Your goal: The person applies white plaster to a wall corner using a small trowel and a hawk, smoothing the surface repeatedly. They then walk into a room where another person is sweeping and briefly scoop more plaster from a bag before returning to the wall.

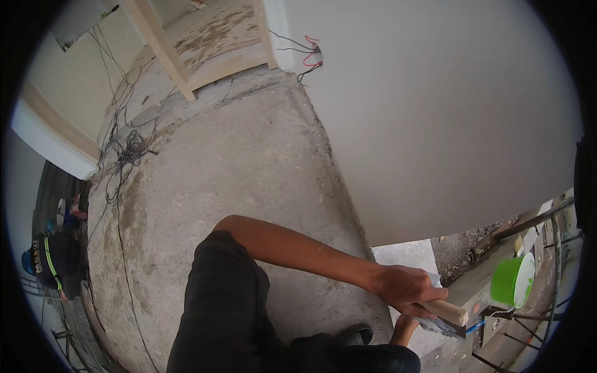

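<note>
My left arm reaches across to the right, and my left hand (pixel 407 289) is closed around the pale wooden handle of a trowel (pixel 449 311). Grey paste coats the part of the blade just below the handle. Under it is my right hand (pixel 404 331), mostly hidden by the trowel and my left hand; its fingers do not show. Both hands are over a pale ledge (pixel 410 253) at the lower end of a smooth white wall (pixel 435 124). My dark-trousered knees are bent below.
A green bucket (pixel 507 280) with a white inside stands at the right, near metal bars (pixel 553 248). Tangled black cables (pixel 132 149) lie on the concrete floor (pixel 230 161). Loose wires (pixel 313 56) stick out of the wall. A person (pixel 59 264) in dark clothing is at the far left.
</note>
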Available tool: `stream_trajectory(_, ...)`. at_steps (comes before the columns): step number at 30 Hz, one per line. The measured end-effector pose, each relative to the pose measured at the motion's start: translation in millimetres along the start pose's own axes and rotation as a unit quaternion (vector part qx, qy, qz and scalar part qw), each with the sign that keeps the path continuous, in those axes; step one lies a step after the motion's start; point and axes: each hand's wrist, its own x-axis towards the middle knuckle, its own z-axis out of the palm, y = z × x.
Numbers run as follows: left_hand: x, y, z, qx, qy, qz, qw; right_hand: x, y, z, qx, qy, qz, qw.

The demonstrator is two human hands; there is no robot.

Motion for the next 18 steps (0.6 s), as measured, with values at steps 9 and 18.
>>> stream_trajectory(9, -41, 98, -110, 0.076, 0.021, -0.006, 0.997, -46, -121, 14, -0.386, 0.000, -0.171, 0.906)
stream_trajectory(18, -78, 354, -211, -0.040, 0.477, -0.424, 0.769, -290, -195, 137, -0.657, 0.001, -0.394, 0.643)
